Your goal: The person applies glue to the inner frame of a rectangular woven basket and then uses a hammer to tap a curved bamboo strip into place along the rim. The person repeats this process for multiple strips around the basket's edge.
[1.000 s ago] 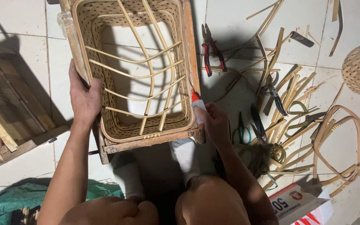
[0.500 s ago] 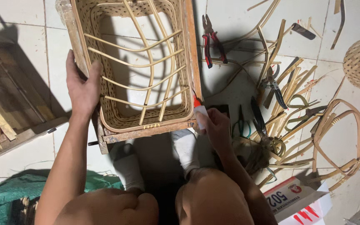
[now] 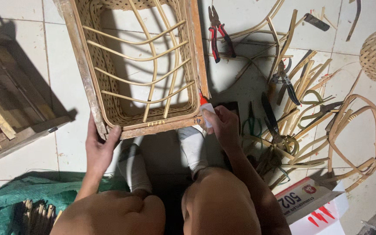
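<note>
The left hand (image 3: 99, 150) is being pressed against the near left corner of the rattan basket frame (image 3: 138, 65), its fingers curled up around the wooden edge and the thumb laid along the outer rail, so the frame is being gripped and steadied there. The right hand (image 3: 223, 126) is being closed around a small glue bottle (image 3: 206, 111) with a red nozzle, the tip being pointed up and inward at the near right corner of the frame, where the side rail is meeting the front bar; tip and wood are appearing to touch, though the contact itself is not being shown clearly.

The frame is lying directly ahead of both hands on the tiled floor (image 3: 31, 48), its long axis running away from the person, its open woven interior being crossed by curved cane ribs. The near front bar is being spanned between the two hands, the left at one end, the right at the other. The right hand is being kept nearer to the joint being glued.

Two socked feet are being tucked beneath the near bar. Further right, red-handled pliers (image 3: 217, 32), cutters (image 3: 283, 78) and loose cane strips (image 3: 310, 74) are lying scattered, well apart from the frame.
</note>
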